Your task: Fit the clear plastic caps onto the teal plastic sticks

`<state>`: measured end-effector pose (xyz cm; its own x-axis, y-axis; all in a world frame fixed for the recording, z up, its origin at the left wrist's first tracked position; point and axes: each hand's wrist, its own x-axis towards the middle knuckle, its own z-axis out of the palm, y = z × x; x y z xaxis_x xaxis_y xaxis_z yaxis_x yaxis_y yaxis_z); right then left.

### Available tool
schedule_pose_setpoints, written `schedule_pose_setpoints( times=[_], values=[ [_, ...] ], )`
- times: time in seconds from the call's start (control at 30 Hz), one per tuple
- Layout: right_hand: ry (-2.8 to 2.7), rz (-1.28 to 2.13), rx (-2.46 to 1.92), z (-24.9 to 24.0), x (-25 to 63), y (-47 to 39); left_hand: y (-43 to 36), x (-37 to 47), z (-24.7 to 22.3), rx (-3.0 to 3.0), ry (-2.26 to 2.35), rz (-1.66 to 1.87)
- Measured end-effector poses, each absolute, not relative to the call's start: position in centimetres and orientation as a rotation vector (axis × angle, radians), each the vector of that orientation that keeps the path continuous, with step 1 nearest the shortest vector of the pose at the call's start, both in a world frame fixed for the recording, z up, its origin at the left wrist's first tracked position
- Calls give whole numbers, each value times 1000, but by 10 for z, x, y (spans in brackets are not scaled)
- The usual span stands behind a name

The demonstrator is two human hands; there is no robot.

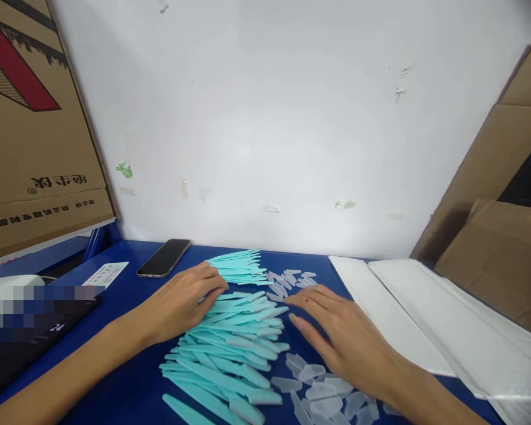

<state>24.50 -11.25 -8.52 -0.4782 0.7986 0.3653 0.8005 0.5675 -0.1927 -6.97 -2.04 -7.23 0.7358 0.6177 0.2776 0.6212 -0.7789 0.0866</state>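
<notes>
Many turquoise eyebrow razors (230, 348) lie in a long, overlapping pile, handles to the left and pale blade ends to the right. Behind them is a smaller group of turquoise razors (239, 268). My left hand (190, 295) is over the handle ends between the two groups, fingers bent and closed; whatever they grip is hidden. Small translucent blade caps (287, 278) are scattered right of the far group. Beside these caps, my right hand (336, 324) has its index fingertip low, thumb apart, nothing visibly held. More translucent caps (325, 392) lie below its palm.
A phone (164, 258) and a printed card (106, 273) lie left on the blue table (128, 295). A dark device (48, 336) sits at the left edge. White padded envelopes (460, 330) lie right. Cardboard boxes (44, 147) flank both sides; a white wall (256, 118) stands behind.
</notes>
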Motion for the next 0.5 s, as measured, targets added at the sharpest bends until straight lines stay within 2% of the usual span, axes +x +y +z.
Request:
schedule_pose_setpoints(
  times=[0.23,0.5],
  values=[
    [-2482,371,-1409,-85,250,-113,4,-84,-88,-2832,-1139,-491],
    [-2536,179,-1327,-92,249,-111,11,-88,-92,-2837,-1135,-520]
  ],
)
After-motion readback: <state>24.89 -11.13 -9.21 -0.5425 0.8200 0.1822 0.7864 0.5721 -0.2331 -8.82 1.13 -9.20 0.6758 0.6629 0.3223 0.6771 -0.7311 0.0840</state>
